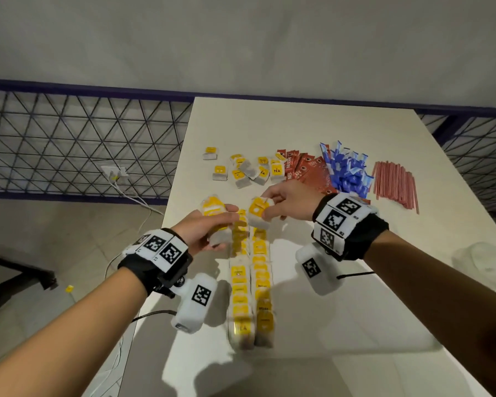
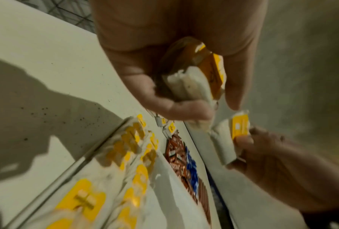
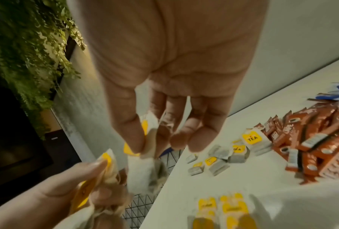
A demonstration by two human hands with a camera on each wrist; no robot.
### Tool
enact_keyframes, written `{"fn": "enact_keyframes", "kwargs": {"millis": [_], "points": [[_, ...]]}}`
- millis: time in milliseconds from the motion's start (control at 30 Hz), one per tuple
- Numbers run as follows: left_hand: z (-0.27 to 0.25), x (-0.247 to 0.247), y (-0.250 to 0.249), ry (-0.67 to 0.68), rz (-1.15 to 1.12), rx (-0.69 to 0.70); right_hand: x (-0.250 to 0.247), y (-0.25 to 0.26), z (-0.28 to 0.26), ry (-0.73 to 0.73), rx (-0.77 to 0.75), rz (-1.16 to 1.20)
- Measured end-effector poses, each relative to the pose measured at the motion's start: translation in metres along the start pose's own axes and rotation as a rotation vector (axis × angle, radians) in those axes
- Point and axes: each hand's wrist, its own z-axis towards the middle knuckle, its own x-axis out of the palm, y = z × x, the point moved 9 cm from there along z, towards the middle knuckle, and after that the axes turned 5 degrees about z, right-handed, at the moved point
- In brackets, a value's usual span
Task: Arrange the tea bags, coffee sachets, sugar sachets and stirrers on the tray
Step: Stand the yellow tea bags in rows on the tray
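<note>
Roughly a quarter done, I would judge: two long overlapping rows of yellow-tagged white paper tea bags [image 1: 251,285] run down the middle of the white worktop [image 1: 341,296], from the hands toward six o'clock. Whether a clear tray lies under those rows I cannot tell; the left wrist view hints at a glassy edge beside them.

Above the far end of the rows, the left hand [image 1: 205,229] has its fingers curled round a small stack of tea bags [image 1: 214,213], and the right hand [image 1: 287,203] pinches one more tea bag [image 1: 258,210] between thumb and fingertips, just beside the stack.

Still waiting at twelve o'clock are the loose scattered tea bags [image 1: 242,170]. Toward one o'clock lies the heap of brown-red coffee sachets [image 1: 307,170], next the pile of blue-and-white sugar sachets [image 1: 348,170], and at two o'clock the bundle of thin pink stirrers [image 1: 395,184]. Those three heaps look untouched.
</note>
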Motion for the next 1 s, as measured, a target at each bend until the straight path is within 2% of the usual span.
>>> {"fn": "enact_keyframes", "kwargs": {"millis": [67, 233, 367, 467, 800, 1000], "points": [[-0.007, 0.011, 0.004, 0.039, 0.096, 0.037, 0.008, -0.004, -0.012, -0.009, -0.009, 0.034], [-0.021, 0.022, 0.018, 0.008, 0.256, 0.093, 0.026, -0.019, -0.039, -0.050, -0.004, 0.169], [-0.033, 0.028, 0.034, 0.030, 0.318, 0.088, 0.041, -0.041, -0.059, -0.108, 0.041, 0.373], [-0.043, 0.032, 0.050, 0.049, 0.372, 0.074, 0.058, -0.057, -0.074, -0.108, 0.097, 0.428], [-0.058, 0.039, 0.105, 0.219, 0.615, 0.000, 0.109, -0.109, -0.109, -0.047, 0.211, 0.373], [-0.057, 0.037, 0.115, 0.218, 0.696, -0.013, 0.126, -0.129, -0.113, -0.020, 0.244, 0.272]]}}
